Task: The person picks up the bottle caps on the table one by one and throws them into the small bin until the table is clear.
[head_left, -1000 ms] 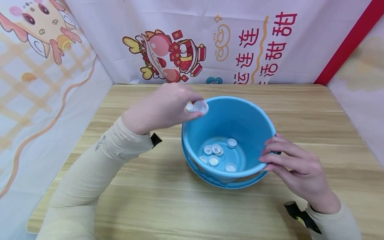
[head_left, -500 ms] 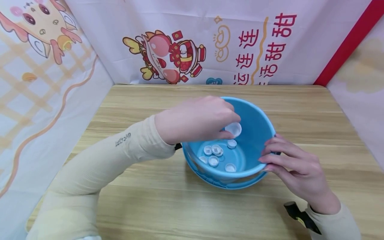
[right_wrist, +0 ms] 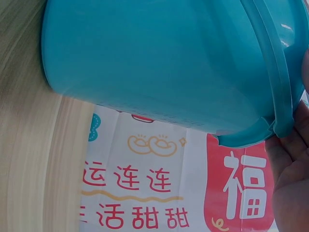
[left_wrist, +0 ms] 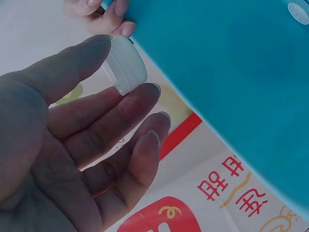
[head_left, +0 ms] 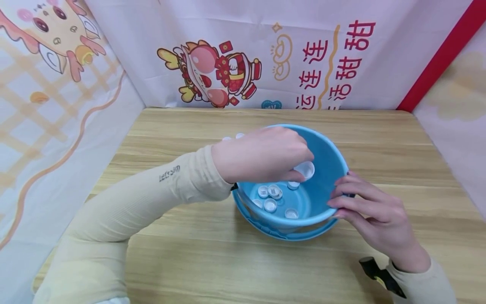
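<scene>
A blue bucket [head_left: 325,166] stands on the table in the head view, several round white caps [head_left: 270,205] lying on its floor. My left hand [head_left: 265,154] reaches over the far left rim into the bucket's mouth. Thumb and fingers pinch a white plastic cap [left_wrist: 126,64], which shows its ridged side in the left wrist view; the other fingers curl loosely below. On the right side, my right hand [head_left: 376,213] holds the bucket's rim, fingers over the edge. In the right wrist view that hand [right_wrist: 292,179] is partly cut off beside the bucket's handle [right_wrist: 276,72].
Two more white caps [head_left: 239,135] lie on the table behind my left wrist, partly hidden by it. The wooden table [head_left: 197,261] ends at the back against a printed white cloth [head_left: 133,38]. The bucket's handle hangs down around its near side.
My left hand has moved right from the bucket's left rim to over its inside, carrying the cap. The caps behind the wrist have come into view. My right hand stays on the rim.
</scene>
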`<state>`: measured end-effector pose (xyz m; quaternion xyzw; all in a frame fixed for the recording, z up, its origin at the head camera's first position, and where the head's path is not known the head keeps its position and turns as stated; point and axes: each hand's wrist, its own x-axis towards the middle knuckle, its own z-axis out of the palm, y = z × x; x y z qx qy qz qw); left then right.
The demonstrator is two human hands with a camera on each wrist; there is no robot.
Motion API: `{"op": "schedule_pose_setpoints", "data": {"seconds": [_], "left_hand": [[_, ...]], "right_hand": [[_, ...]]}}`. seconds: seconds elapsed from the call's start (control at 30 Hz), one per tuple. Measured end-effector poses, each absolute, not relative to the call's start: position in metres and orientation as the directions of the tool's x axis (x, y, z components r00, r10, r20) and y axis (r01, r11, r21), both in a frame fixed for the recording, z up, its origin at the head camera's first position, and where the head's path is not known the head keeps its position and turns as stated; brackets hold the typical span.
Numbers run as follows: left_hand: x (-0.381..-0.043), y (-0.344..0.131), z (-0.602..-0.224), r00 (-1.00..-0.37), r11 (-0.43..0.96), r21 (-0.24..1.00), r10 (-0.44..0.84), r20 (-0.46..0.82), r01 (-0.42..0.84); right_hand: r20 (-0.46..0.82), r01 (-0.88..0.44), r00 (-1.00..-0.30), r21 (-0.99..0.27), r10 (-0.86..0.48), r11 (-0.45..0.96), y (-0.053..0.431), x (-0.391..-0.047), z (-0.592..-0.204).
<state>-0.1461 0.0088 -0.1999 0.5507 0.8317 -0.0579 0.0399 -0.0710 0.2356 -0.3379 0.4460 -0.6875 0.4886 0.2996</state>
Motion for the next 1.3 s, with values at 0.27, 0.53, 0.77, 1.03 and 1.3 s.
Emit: {"op": "schedule_pose_setpoints", "data": {"seconds": [0.27,0.53,0.77,1.03,1.3], "left_hand": [[-0.149,0.009,-0.202,-0.383,0.383,-0.025,0.915,-0.127,0.923],[-0.154,-0.008,-0.191,-0.464,0.468,0.019,0.881,-0.094,0.884],[-0.176,-0.048,-0.18,-0.607,0.603,0.086,0.794,0.026,0.793],[-0.232,-0.105,-0.203,-0.772,0.762,0.164,0.635,0.003,0.627],[-0.286,-0.147,-0.259,-0.851,0.85,0.269,0.502,-0.155,0.453]], "right_hand": [[0.847,-0.905,-0.425,-0.409,-0.319,0.12,0.235,-0.07,-0.337],[0.841,-0.902,-0.431,-0.414,-0.328,0.123,0.235,-0.07,-0.337],[0.842,-0.903,-0.427,-0.417,-0.329,0.105,0.234,-0.07,-0.335],[0.843,-0.903,-0.427,-0.415,-0.328,0.108,0.234,-0.069,-0.335],[0.853,-0.911,-0.41,-0.404,-0.323,0.089,0.232,-0.07,-0.334]]}}
